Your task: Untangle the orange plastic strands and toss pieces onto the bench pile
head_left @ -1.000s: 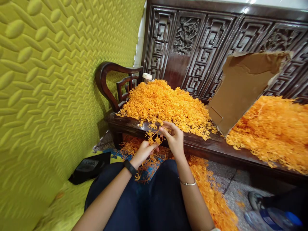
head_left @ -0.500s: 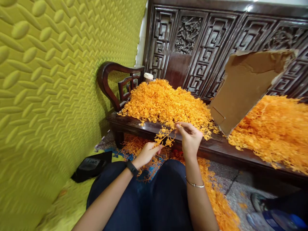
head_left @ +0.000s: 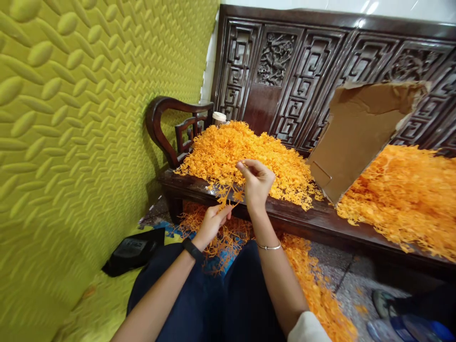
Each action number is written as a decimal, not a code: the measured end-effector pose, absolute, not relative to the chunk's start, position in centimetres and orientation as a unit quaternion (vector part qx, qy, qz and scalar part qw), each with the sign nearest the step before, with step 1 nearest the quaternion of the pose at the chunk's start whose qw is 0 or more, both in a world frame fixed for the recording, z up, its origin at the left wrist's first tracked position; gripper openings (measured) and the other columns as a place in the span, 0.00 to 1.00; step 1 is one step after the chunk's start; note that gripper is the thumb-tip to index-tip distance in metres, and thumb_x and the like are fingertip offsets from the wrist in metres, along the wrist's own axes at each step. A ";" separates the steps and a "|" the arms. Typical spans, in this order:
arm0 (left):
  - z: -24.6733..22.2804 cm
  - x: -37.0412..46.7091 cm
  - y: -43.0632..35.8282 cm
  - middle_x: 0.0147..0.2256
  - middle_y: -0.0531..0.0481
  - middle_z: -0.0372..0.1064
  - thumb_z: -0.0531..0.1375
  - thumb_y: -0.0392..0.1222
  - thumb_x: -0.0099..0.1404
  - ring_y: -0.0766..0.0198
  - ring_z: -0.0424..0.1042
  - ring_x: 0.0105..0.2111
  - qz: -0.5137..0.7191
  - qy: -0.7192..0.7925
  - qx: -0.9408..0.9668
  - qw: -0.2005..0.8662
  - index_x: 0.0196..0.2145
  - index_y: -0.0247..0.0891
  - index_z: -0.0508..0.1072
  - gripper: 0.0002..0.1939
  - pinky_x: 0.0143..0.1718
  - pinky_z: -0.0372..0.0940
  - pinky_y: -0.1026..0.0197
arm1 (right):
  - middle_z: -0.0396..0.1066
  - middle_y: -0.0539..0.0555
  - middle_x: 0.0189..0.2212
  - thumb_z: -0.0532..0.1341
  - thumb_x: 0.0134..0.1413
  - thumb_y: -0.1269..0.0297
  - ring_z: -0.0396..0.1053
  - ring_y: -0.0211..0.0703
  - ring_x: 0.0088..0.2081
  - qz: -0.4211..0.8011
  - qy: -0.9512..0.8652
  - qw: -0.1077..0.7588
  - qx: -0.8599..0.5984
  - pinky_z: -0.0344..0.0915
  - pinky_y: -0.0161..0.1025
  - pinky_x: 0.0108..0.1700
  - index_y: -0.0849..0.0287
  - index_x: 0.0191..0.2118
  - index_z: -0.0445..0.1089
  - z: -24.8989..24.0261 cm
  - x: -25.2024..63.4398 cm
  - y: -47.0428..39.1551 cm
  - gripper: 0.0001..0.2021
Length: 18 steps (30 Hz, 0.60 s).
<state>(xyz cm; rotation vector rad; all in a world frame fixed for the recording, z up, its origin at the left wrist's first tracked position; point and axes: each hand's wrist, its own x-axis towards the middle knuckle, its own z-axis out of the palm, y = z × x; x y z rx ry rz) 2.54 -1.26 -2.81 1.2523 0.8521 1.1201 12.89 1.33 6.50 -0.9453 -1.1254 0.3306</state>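
My left hand (head_left: 211, 225), with a black band on its wrist, pinches the lower end of an orange branched sprig (head_left: 228, 194) in front of the bench edge. Above and to the right, my right hand (head_left: 257, 183) has thumb and forefinger pressed together near the top of the sprig; what lies between those fingertips is too small to make out. Behind both hands a heap of small orange pieces (head_left: 245, 145) covers the left part of the dark wooden bench (head_left: 302, 216).
A cardboard sheet (head_left: 356, 137) leans between this heap and a second orange pile (head_left: 409, 194). Orange strands lie on the floor below. A black bag (head_left: 133, 251) rests at left; a plastic bottle (head_left: 406, 327) and a shoe (head_left: 383, 302) are at lower right.
My right hand has moved left and up, closer above my left hand. My left hand has shifted slightly left, still with the sprig. The view has tilted up a little.
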 end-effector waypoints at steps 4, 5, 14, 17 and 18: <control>-2.8 1.8 -0.5 0.12 0.63 0.41 0.60 0.59 0.51 0.75 0.40 0.13 0.522 0.376 0.493 0.586 0.16 0.38 0.61 0.23 0.17 0.35 0.65 | 0.69 0.50 0.23 0.62 0.45 0.59 0.63 0.36 0.26 0.164 -0.535 0.709 -0.428 0.62 0.37 0.32 0.58 0.24 0.71 7.3 10.6 2.6 0.08; -2.8 1.6 -0.4 0.12 0.63 0.41 0.60 0.59 0.51 0.75 0.40 0.13 0.529 0.378 0.484 0.585 0.16 0.38 0.61 0.23 0.17 0.35 0.65 | 0.69 0.49 0.23 0.62 0.45 0.60 0.63 0.36 0.26 0.171 -0.538 0.706 -0.427 0.62 0.37 0.32 0.58 0.24 0.70 7.4 10.2 2.9 0.08; -1.9 -0.5 0.9 0.12 0.65 0.41 0.62 0.57 0.50 0.77 0.40 0.12 0.583 0.392 0.437 0.561 0.18 0.37 0.61 0.21 0.15 0.35 0.68 | 0.58 0.46 0.15 0.63 0.42 0.54 0.53 0.32 0.19 0.269 -0.587 0.668 -0.370 0.51 0.34 0.24 0.61 0.20 0.68 9.0 8.0 6.5 0.14; -1.4 -0.8 1.6 0.11 0.65 0.42 0.63 0.57 0.49 0.77 0.41 0.12 0.590 0.390 0.433 0.559 0.17 0.37 0.62 0.21 0.15 0.35 0.68 | 0.59 0.46 0.15 0.63 0.40 0.53 0.53 0.32 0.19 0.264 -0.601 0.662 -0.362 0.50 0.33 0.24 0.61 0.20 0.68 9.5 8.1 7.5 0.15; -1.2 -0.7 1.8 0.11 0.64 0.43 0.63 0.56 0.49 0.77 0.41 0.12 0.590 0.389 0.433 0.560 0.17 0.37 0.62 0.21 0.15 0.35 0.68 | 0.59 0.46 0.15 0.64 0.39 0.53 0.53 0.32 0.20 0.259 -0.602 0.661 -0.366 0.51 0.33 0.25 0.61 0.20 0.68 9.5 8.3 7.9 0.15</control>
